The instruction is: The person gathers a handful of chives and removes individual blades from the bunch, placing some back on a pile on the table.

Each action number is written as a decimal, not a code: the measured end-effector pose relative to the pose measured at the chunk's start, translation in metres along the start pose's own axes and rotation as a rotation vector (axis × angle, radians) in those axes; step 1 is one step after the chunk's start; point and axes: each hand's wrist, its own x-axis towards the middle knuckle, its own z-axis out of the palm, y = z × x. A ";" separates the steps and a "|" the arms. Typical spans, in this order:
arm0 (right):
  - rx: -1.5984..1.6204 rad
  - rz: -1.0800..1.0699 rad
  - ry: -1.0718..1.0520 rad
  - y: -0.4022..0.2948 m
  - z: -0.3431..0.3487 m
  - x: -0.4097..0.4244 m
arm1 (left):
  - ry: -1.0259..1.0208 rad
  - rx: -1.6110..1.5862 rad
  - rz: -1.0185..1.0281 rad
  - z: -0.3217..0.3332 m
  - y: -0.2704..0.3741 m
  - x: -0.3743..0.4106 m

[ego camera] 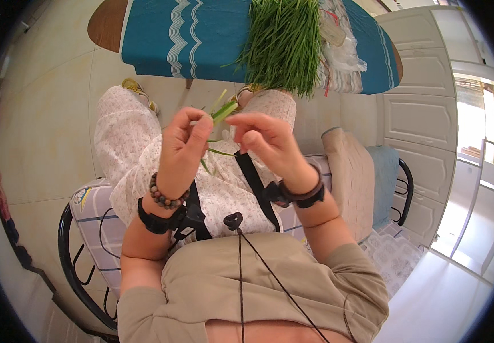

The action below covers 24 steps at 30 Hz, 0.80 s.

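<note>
Between the thumb and fingers of my left hand [187,150] is a small bunch of green stalks [224,112], their pale cut-looking ends pointing up and right. Thin green leaves hang below that hand, over my lap. My right hand [268,143] is just to the right, its forefinger extended near the stalk ends and its thumb bent; nothing is plainly held in it. Beyond my knees a large heap of long green leaves, like Chinese chives [283,47], lies across the table with its teal cloth [148,38].
A clear plastic bag [345,55] and a striped cloth [343,81] lie right of the heap. I sit on a cushioned bench with black metal arms [64,244]. A beige cloth [350,180] and a blue cloth [382,184] hang at its right end. White cabinets [418,120] stand further right.
</note>
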 end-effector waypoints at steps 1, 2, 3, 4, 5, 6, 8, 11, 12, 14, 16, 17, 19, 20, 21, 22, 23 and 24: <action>0.154 0.018 0.053 0.004 0.009 0.001 | -0.012 -0.011 -0.005 0.003 -0.004 0.001; 0.140 0.052 0.064 0.006 0.011 0.003 | -0.023 -0.021 -0.010 0.006 -0.007 0.002; 0.130 0.083 0.073 0.008 0.013 0.005 | -0.031 -0.028 -0.013 0.008 -0.009 0.002; 0.119 0.115 0.081 0.010 0.013 0.008 | -0.047 -0.039 -0.015 0.008 -0.011 0.001; 0.155 0.098 0.078 0.014 0.012 0.009 | -0.047 -0.028 -0.016 0.009 -0.011 0.000; 0.187 0.082 0.075 0.017 0.011 0.010 | -0.048 -0.022 -0.015 0.010 -0.011 0.000; 0.246 0.070 0.093 0.017 0.014 0.012 | -0.061 -0.027 -0.004 0.008 -0.016 0.002; 0.291 0.061 0.139 0.012 0.024 0.013 | -0.088 0.021 0.012 0.008 -0.019 0.004; 0.286 0.038 0.137 0.017 0.020 0.013 | -0.140 0.028 -0.037 0.007 -0.020 0.005; 0.166 -0.015 0.142 0.023 0.006 0.016 | -0.246 0.040 -0.134 0.002 -0.021 0.009; 0.192 0.062 0.227 0.025 -0.005 0.022 | -0.283 0.059 -0.209 -0.002 -0.021 0.011; 0.205 0.101 0.269 0.025 -0.010 0.024 | -0.301 0.068 -0.246 -0.004 -0.021 0.011; 0.233 0.076 0.311 0.021 -0.021 0.029 | -0.351 0.059 -0.274 -0.014 -0.023 0.011; 0.243 0.062 0.339 0.019 -0.026 0.031 | -0.375 0.055 -0.288 -0.020 -0.025 0.011; 0.254 0.049 0.366 0.017 -0.032 0.033 | -0.383 0.044 -0.312 -0.024 -0.026 0.011; 0.235 0.023 0.388 0.013 -0.038 0.034 | -0.390 0.033 -0.335 -0.027 -0.026 0.009; 0.235 0.003 0.385 0.011 -0.044 0.035 | -0.398 0.022 -0.358 -0.031 -0.027 0.008; 0.233 -0.018 0.385 0.010 -0.050 0.036 | -0.395 0.020 -0.361 -0.034 -0.029 0.006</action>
